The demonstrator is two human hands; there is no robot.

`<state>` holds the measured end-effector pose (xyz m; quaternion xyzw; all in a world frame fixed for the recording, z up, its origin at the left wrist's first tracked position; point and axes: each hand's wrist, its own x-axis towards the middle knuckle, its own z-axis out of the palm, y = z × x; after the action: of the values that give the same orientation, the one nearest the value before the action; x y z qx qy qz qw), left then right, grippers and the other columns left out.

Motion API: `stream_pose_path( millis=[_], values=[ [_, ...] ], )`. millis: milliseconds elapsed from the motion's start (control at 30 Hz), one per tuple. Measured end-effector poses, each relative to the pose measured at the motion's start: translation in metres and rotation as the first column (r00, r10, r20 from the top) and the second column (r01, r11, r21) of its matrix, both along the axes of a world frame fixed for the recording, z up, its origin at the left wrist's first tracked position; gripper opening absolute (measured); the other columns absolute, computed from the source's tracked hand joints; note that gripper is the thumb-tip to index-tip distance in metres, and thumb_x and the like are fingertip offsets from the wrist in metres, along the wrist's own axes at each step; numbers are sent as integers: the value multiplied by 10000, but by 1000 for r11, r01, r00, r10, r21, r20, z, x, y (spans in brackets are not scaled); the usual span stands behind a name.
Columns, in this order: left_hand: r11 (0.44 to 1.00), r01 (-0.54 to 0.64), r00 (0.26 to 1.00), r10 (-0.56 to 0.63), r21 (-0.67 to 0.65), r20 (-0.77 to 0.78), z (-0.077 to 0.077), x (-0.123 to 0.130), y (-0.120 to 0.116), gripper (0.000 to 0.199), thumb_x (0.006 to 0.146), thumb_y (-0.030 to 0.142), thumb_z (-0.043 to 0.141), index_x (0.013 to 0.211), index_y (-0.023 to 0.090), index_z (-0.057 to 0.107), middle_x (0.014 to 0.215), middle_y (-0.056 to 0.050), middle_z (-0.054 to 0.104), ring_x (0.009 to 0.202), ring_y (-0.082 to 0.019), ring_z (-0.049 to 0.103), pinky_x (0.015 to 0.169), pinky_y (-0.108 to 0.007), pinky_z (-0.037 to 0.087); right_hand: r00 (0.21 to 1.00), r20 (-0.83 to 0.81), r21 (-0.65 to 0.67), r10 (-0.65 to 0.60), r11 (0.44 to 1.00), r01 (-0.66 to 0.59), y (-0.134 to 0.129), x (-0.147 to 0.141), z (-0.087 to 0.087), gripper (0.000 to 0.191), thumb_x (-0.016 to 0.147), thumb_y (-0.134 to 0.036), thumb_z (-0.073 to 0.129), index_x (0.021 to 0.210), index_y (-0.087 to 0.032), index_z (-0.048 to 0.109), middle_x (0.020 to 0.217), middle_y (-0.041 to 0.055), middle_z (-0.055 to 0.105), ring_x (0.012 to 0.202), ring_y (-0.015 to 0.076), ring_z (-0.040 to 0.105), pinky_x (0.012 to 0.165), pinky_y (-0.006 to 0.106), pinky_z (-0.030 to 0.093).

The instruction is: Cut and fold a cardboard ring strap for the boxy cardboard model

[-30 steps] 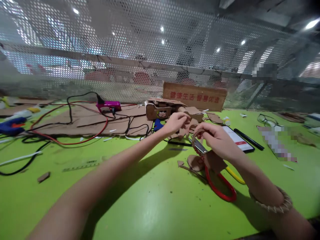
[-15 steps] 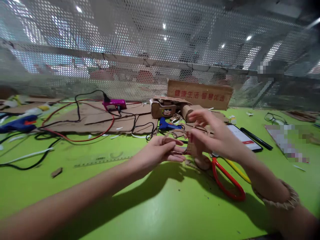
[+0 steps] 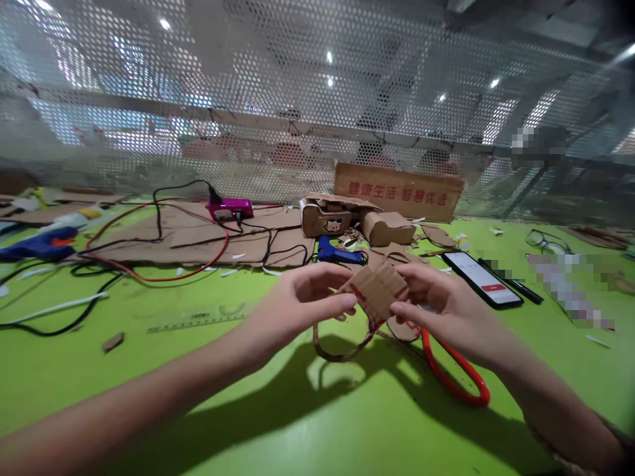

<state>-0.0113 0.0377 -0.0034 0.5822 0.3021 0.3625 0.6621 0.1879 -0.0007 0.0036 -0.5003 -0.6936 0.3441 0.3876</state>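
Between my two hands, above the green table, is a small cardboard piece (image 3: 381, 289) with a flat, ridged square face and red print at its edge. A curved cardboard strip (image 3: 342, 356) hangs in a loop below it. My left hand (image 3: 317, 299) pinches the left edge, thumb in front and fingers behind. My right hand (image 3: 439, 301) grips the right corner with thumb and fingers. Under my right hand lie scissors with a red handle (image 3: 459, 370), their blades hidden. Beside them is a round cardboard disc (image 3: 403, 328), partly covered.
A blue glue gun (image 3: 337, 251) lies behind my hands, near cardboard constructions (image 3: 325, 220). A purple power strip (image 3: 231, 209) with cables sits on cardboard sheets at the back left. A clear ruler (image 3: 198, 319) lies left. At right are a phone (image 3: 482, 280) and glasses (image 3: 548, 242).
My right hand has come down and closed on the cardboard piece. The piece has turned so its flat square face shows, with the strip loop now hanging below.
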Motion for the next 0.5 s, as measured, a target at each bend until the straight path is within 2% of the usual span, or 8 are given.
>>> stream_pose_path(
  millis=[67, 133, 200, 233, 267, 300, 367, 500],
  values=[
    [998, 48, 993, -44, 39, -111, 3, 0, 2, 28, 719, 126, 685, 741, 121, 702, 615, 7, 682, 544, -85, 605, 548, -164, 478, 998, 64, 109, -22, 994, 15, -3, 2, -1, 294, 800, -272, 613, 1094, -248, 604, 858, 15, 695, 755, 171, 657, 661, 291, 539],
    [998, 41, 985, -32, 49, -170, 5, 1, 2, 104, 756, 126, 630, 669, 112, 685, 518, 19, 628, 480, -75, 557, 504, -162, 440, 966, 203, 272, -162, 957, 103, -8, 14, -6, 276, 838, -330, 572, 1102, -252, 599, 856, 25, 691, 769, 189, 654, 696, 322, 530],
    [998, -16, 987, 25, 57, -157, 4, 0, 2, 132, 774, 162, 624, 660, 119, 675, 521, 23, 622, 491, -72, 552, 509, -159, 434, 822, 408, 419, -398, 881, 218, -17, 37, -19, 338, 867, -405, 495, 1135, -219, 585, 827, 61, 683, 741, 229, 649, 716, 393, 517],
    [998, -35, 989, 43, 58, -143, 4, -1, 2, 144, 778, 186, 633, 653, 122, 669, 536, 22, 627, 508, -71, 559, 521, -156, 438, 703, 533, 415, -472, 869, 269, -23, 50, -29, 403, 870, -444, 451, 1168, -202, 571, 812, 82, 678, 709, 254, 645, 669, 418, 516],
    [997, -47, 990, 55, 61, -127, 3, -2, 2, 162, 781, 208, 640, 644, 124, 661, 551, 21, 633, 525, -71, 570, 533, -153, 444, 605, 635, 374, -480, 877, 303, -29, 64, -40, 460, 850, -482, 441, 1183, -191, 570, 859, 111, 677, 709, 275, 647, 642, 433, 520],
    [997, -53, 992, 60, 62, -112, 2, -2, 2, 174, 784, 219, 642, 639, 125, 654, 566, 18, 642, 539, -72, 581, 546, -151, 451, 558, 706, 304, -436, 898, 317, -35, 75, -51, 490, 825, -490, 447, 1184, -182, 575, 897, 133, 673, 706, 285, 653, 617, 430, 527],
    [997, -46, 995, 51, 65, -89, 1, -2, 2, 175, 794, 211, 629, 645, 123, 648, 589, 9, 659, 555, -75, 600, 558, -150, 463, 518, 774, 205, -364, 918, 339, -43, 92, -71, 521, 797, -455, 436, 1189, -147, 588, 906, 162, 664, 769, 307, 654, 664, 447, 533],
    [999, -15, 998, 17, 28, -66, 2, 1, -1, 153, 824, 190, 571, 710, 118, 644, 639, -17, 695, 589, -99, 638, 592, -177, 506, 510, 739, 200, -440, 866, 457, -38, 97, -88, 561, 696, -355, 502, 1199, -117, 577, 889, 160, 655, 780, 311, 646, 713, 448, 522]
  ],
)
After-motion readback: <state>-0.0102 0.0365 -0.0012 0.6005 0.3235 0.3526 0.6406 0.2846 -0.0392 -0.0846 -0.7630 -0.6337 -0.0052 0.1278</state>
